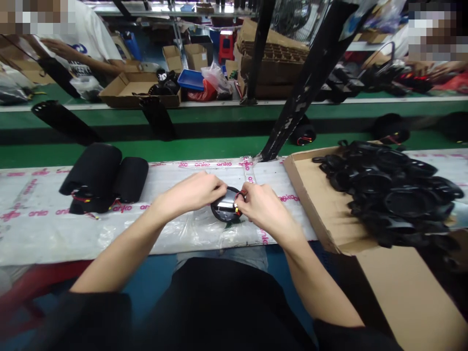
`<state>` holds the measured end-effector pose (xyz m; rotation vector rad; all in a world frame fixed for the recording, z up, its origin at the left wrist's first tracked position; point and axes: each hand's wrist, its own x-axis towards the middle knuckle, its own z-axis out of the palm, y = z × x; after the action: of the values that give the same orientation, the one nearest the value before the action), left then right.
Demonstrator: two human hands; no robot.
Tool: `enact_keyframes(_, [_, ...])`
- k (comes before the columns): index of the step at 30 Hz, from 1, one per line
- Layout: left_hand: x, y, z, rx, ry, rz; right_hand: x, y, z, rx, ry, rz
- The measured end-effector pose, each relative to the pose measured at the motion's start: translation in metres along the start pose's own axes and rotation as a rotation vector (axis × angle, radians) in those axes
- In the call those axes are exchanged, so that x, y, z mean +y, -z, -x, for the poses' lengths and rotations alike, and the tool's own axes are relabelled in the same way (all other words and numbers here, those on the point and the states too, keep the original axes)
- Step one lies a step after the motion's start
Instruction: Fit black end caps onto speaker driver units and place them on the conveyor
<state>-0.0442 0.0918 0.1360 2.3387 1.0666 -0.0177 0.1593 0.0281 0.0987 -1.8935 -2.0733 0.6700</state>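
A round black part [227, 214] with a glossy inner face and a pale rectangular strip sits on the wrapped bench in front of me. My left hand [204, 191] is closed at its upper left rim, fingers bent over the edge. On the right side, my right hand [261, 204] pinches thin wires [238, 197] near a small yellow and white connector [237, 209]. The fingertips partly cover the wires, so their ends are hard to see.
Black fabric-like cylinders [95, 170] with loose wires lie to the left. An open cardboard box [310, 195] heaped with black plastic parts [387, 190] stands to the right. A slanted black post [292, 107] rises behind the bench, before a green conveyor [204, 144]. Two people work beyond.
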Motion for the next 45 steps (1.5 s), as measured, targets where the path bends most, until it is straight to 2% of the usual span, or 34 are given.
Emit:
enact_keyframes(5, [-0.008,0.015,-0.026,-0.136,-0.136,-0.044,0.000,-0.003,-0.001,0.028,-0.018,-0.026])
enact_keyframes(8, [-0.012,0.025,-0.041,-0.228,-0.151,-0.040,0.001,-0.004,0.002,0.044,-0.035,-0.107])
enact_keyframes(11, [-0.007,0.027,-0.048,-0.283,-0.141,-0.115,0.013,0.005,0.010,-0.026,-0.009,-0.270])
enact_keyframes(13, [-0.002,0.025,-0.046,-0.210,-0.159,-0.200,0.033,0.021,0.014,-0.079,0.008,-0.340])
enact_keyframes(15, [0.001,0.021,-0.039,-0.112,-0.200,-0.263,0.065,0.045,0.016,-0.030,-0.051,-0.285])
enact_keyframes(17, [0.001,0.017,-0.030,-0.084,-0.210,-0.274,0.106,0.071,0.014,0.130,-0.232,-0.076])
enact_keyframes(18, [-0.001,0.015,-0.025,-0.088,-0.196,-0.250,0.128,0.083,0.012,0.184,-0.389,0.047])
enact_keyframes(20, [-0.006,0.009,-0.015,-0.045,-0.152,-0.150,0.169,0.099,0.005,0.221,-0.573,0.145])
enact_keyframes(23, [-0.016,-0.011,0.002,0.174,-0.110,0.064,0.215,0.099,-0.005,0.212,-0.721,0.196])
enact_keyframes(26, [-0.019,-0.039,0.018,0.497,-0.173,0.274,0.235,0.086,-0.008,0.201,-0.756,0.177])
enact_keyframes(28, [-0.018,-0.056,0.023,0.649,-0.286,0.353,0.237,0.081,-0.004,0.199,-0.740,0.132])
enact_keyframes(29, [-0.016,-0.062,0.024,0.679,-0.343,0.361,0.234,0.082,0.000,0.195,-0.723,0.093])
enact_keyframes(33, [-0.007,-0.070,0.018,0.602,-0.434,0.256,0.206,0.090,0.026,0.202,-0.599,-0.121])
enact_keyframes(36, [-0.002,-0.068,0.011,0.577,-0.440,0.166,0.173,0.081,0.048,0.198,-0.420,-0.347])
enact_keyframes(39, [0.002,-0.073,0.007,0.626,-0.420,0.169,0.147,0.045,0.058,0.019,-0.191,-0.484])
enact_keyframes(42, [0.007,-0.083,0.004,0.698,-0.334,0.288,0.137,-0.001,0.056,-0.122,-0.010,-0.292])
enact_keyframes(45, [0.012,-0.093,0.002,0.778,-0.244,0.372,0.136,-0.030,0.053,-0.136,0.081,-0.072])
